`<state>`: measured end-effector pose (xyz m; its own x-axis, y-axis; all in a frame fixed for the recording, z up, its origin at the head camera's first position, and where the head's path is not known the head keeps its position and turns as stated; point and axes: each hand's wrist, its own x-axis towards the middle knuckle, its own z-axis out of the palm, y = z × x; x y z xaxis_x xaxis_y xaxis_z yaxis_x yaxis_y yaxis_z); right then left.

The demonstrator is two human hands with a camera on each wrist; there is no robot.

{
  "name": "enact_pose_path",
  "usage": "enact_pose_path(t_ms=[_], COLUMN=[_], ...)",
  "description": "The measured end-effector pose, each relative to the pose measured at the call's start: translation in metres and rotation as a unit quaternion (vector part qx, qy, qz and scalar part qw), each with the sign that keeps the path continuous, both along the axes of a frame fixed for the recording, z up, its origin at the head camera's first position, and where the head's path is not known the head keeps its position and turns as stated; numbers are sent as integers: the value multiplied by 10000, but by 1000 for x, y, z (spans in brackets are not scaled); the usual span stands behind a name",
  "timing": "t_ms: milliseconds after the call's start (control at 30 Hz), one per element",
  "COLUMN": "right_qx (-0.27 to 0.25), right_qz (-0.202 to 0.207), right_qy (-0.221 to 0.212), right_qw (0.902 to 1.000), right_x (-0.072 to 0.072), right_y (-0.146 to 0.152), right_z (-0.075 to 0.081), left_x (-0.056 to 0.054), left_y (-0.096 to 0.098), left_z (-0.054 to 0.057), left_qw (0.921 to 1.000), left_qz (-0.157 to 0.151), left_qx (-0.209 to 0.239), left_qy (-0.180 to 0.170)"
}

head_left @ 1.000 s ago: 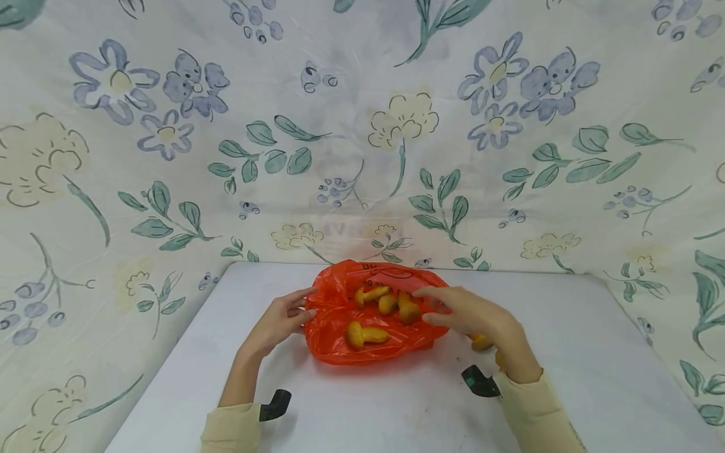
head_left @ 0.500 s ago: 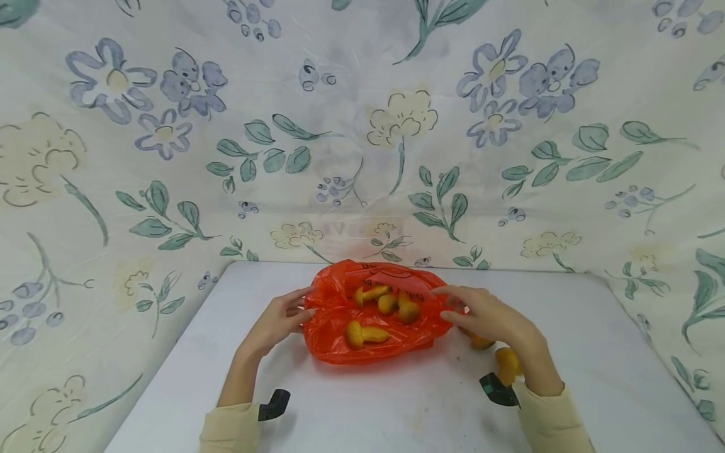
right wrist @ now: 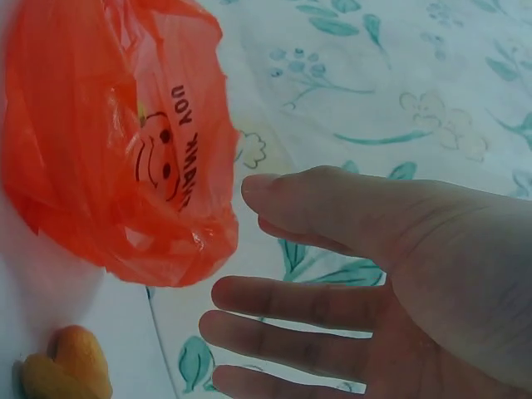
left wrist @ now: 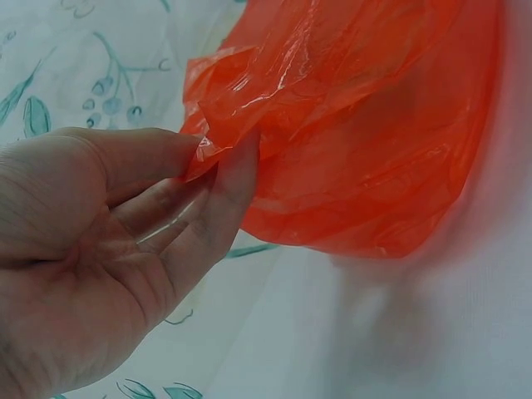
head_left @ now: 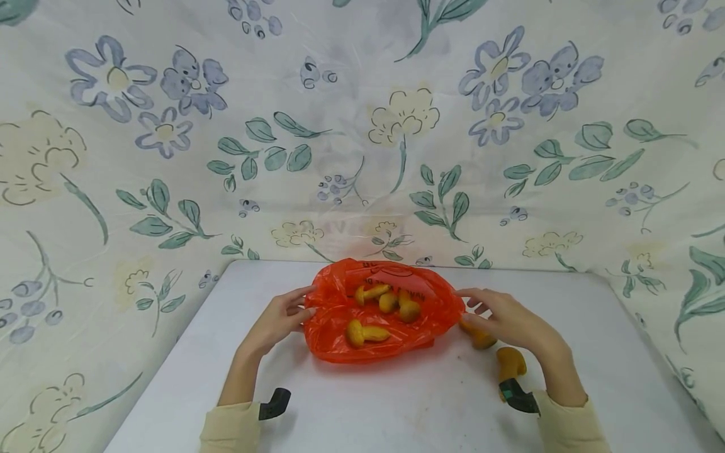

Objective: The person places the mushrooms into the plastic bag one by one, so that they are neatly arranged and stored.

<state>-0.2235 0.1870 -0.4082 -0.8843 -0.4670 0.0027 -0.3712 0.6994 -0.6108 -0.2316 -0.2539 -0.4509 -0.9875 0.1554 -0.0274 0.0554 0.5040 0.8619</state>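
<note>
An orange-red plastic bag (head_left: pixel 328 340) lies on the white table with its mouth spread open. Several yellow-brown mushrooms (head_left: pixel 367 334) rest inside it. At the bag's left edge my left hand (head_left: pixel 276 324) pinches the plastic between thumb and fingers, as the left wrist view shows with the bag (left wrist: pixel 357 158) hanging from the fingertips. Just off the right edge, my right hand (head_left: pixel 515 321) has its fingers extended and holds nothing; a gap separates it from the bag (right wrist: pixel 108 166) in the right wrist view.
Below the right hand, one mushroom (head_left: pixel 483 338) lies close to the bag and another mushroom (head_left: pixel 511 362) sits nearer, partly behind the right wrist camera (head_left: pixel 518 396). A floral cloth (head_left: pixel 362 126) stands behind and beside the white table (head_left: pixel 396 402).
My right hand has moved right, away from the mushrooms in the bag to just beyond its edge. The bag's right edge has spread slightly rightward. The left hand keeps its hold.
</note>
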Motion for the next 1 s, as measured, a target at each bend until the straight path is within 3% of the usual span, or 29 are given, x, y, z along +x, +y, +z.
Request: enact_pose_path(t_ms=[500,1000], right_qx=[214,432], right_qz=[-136,-374], right_qy=[-84,-88], right_qw=[9996,9983], right_x=[-13,-17], right_y=[22,28], right_z=[-17,-27], left_x=[-2,0], left_y=[4,7], left_z=[0,3], left_qw=[10000,9999], left_qz=[95,137], left_qx=[0,-15], left_qy=[-9,-10])
